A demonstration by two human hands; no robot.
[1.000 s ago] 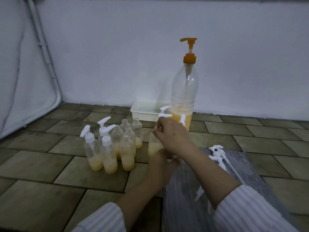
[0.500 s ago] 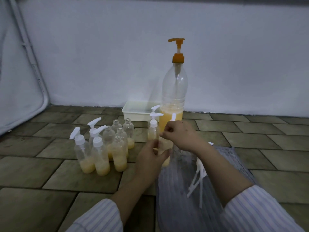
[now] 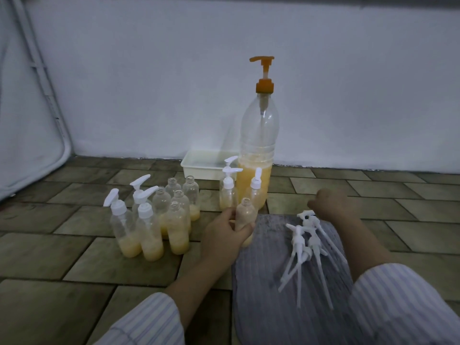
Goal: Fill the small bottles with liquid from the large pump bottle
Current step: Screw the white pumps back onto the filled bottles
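My left hand point(image 3: 224, 235) has its fingers point(image 3: 230, 215) curled round an uncapped small bottle point(image 3: 245, 215), part filled, upright at the mat's point(image 3: 273, 295) edge. My right hand point(image 3: 333, 205), at three o'clock from it, closes its fingers over a loose pump cap point(image 3: 307, 215) from the pile. I judge filling mostly done: the cluster point(image 3: 174, 217) at nine o'clock holds liquid, several uncapped. The large pump bottle point(image 3: 256, 150) stands at twelve, near the tray point(image 3: 199, 165). Both forearms reach forward, wrists low.
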